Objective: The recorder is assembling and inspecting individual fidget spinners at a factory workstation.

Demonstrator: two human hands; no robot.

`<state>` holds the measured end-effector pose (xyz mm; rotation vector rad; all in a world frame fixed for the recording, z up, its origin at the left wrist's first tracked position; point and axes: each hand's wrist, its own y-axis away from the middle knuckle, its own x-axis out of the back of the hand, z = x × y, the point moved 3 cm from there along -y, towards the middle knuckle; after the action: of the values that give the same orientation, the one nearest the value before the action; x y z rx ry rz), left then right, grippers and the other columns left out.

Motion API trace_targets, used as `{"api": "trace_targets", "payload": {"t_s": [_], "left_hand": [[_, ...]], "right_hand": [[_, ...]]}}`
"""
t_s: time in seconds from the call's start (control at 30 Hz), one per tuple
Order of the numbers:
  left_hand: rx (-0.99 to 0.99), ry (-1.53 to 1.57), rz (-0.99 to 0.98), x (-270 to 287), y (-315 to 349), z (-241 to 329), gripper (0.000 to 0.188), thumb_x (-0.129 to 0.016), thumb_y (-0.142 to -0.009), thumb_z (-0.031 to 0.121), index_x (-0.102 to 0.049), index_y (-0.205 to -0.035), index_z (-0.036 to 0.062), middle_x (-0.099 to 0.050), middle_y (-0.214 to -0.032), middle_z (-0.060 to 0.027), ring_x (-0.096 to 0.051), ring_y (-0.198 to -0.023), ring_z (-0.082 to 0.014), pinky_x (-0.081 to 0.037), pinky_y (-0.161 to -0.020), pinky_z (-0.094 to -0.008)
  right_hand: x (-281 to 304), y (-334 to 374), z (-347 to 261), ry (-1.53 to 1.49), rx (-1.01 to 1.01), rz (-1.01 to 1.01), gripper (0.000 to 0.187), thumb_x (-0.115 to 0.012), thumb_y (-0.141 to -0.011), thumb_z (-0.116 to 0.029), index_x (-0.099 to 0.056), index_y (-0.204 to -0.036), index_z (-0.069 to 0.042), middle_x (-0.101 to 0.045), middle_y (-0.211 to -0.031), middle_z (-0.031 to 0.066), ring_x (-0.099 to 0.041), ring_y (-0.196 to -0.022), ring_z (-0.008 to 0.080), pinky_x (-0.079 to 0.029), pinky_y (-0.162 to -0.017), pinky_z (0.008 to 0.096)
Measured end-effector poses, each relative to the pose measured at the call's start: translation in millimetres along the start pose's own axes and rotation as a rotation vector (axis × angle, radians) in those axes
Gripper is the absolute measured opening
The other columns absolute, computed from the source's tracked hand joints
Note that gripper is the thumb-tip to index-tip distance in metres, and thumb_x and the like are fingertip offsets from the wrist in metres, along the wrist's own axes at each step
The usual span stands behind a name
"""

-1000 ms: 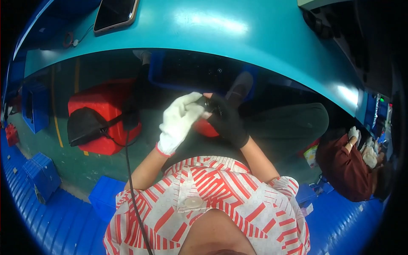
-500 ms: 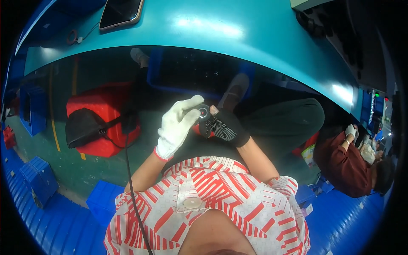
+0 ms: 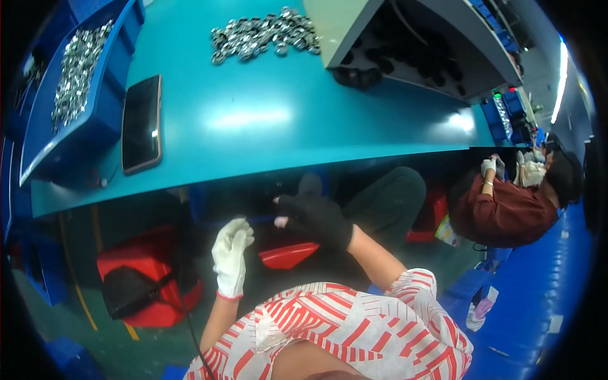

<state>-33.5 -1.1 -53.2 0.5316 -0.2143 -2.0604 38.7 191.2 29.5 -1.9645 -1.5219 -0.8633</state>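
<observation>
Surface: a turquoise top (image 3: pixel 266 95) runs across in front of the person, its near edge just beyond both hands.
Pale box: it stands (image 3: pixel 332 28) on the surface with its open side facing me, dark pieces (image 3: pixel 411 63) heaped within.
Blue tray: at the left it (image 3: pixel 104 104) holds a mass of shiny metal parts (image 3: pixel 82 69).
Blue-rimmed bin: it sits (image 3: pixel 197 206) in shadow below the surface's edge, its dark inside behind and between the fingers; I can't tell whether they touch it.
Metal heap: shiny round pieces (image 3: pixel 263 35) lie loose beside the pale box.
Phone: it rests (image 3: pixel 142 123) next to the blue tray.
Right hand: black-gloved (image 3: pixel 313 218), fingers released, bare thumb and forefinger tips parted over the bin.
Left hand: white-gloved (image 3: pixel 231 253), fingers bent near the bin's close side; whether they grip anything, I can't tell.
</observation>
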Motion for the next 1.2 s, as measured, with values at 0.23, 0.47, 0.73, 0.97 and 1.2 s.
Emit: {"api": "trace_targets", "payload": {"t_s": [0.23, 0.47, 0.73, 0.97, 1.2], "left_hand": [[0.032, -0.037, -0.119, -24, -8, 8, 0.029, -0.053, -0.092, 0.008, -0.054, -0.118, -0.0046, -0.061, -0.104, -0.013, -0.063, -0.088, -0.0178, -0.052, -0.078, -0.0278], [0.065, -0.042, -0.185, -38, -4, 14, 0.029, -0.056, -0.09, 0.005, -0.056, -0.118, -0.0038, -0.061, -0.108, -0.0129, -0.061, -0.092, -0.0176, -0.051, -0.082, -0.0289], [0.082, 0.037, -0.197, -35, 6, 16, 0.035, -0.057, -0.091, 0.009, -0.052, -0.123, -0.0048, -0.06, -0.111, -0.0143, -0.061, -0.096, -0.0186, -0.051, -0.083, -0.0303], [0.096, 0.237, -0.29, -41, 10, 38, 0.049, -0.063, -0.084, 0.0, -0.045, -0.128, -0.0075, -0.059, -0.115, -0.0164, -0.06, -0.103, -0.0208, -0.049, -0.089, -0.0303], [0.129, 0.01, -0.141, -21, 21, 36, 0.055, -0.066, -0.076, -0.009, -0.046, -0.127, -0.0067, -0.061, -0.111, -0.0157, -0.061, -0.1, -0.0196, -0.049, -0.09, -0.0306]], "right_hand": [[157, -61, 53, 0.39, 0.05, 0.745, 0.028, -0.065, -0.083, -0.019, -0.06, -0.108, -0.008, -0.064, -0.097, 0.0141, -0.063, -0.089, 0.0276, -0.049, -0.078, 0.035], [179, -73, 110, 0.43, -0.129, 0.635, 0.049, -0.066, -0.08, -0.021, -0.051, -0.124, -0.005, -0.061, -0.102, 0.0177, -0.062, -0.088, 0.0342, -0.05, -0.074, 0.0373], [85, -4, 19, -0.873, -0.191, 0.222, 0.049, -0.069, -0.083, -0.017, -0.051, -0.126, -0.002, -0.063, -0.098, 0.0079, -0.061, -0.079, 0.0117, -0.051, -0.064, 0.0244], [-12, 23, -9, -1.036, -0.439, -0.268, 0.045, -0.064, -0.086, -0.011, -0.05, -0.127, -0.001, -0.061, -0.106, 0.0084, -0.061, -0.088, 0.0125, -0.052, -0.072, 0.0257], [-42, 24, -6, -1.101, -0.473, -0.302, 0.045, -0.061, -0.087, -0.011, -0.049, -0.129, 0.0, -0.062, -0.108, 0.0085, -0.06, -0.089, 0.0132, -0.051, -0.077, 0.0252]]}}
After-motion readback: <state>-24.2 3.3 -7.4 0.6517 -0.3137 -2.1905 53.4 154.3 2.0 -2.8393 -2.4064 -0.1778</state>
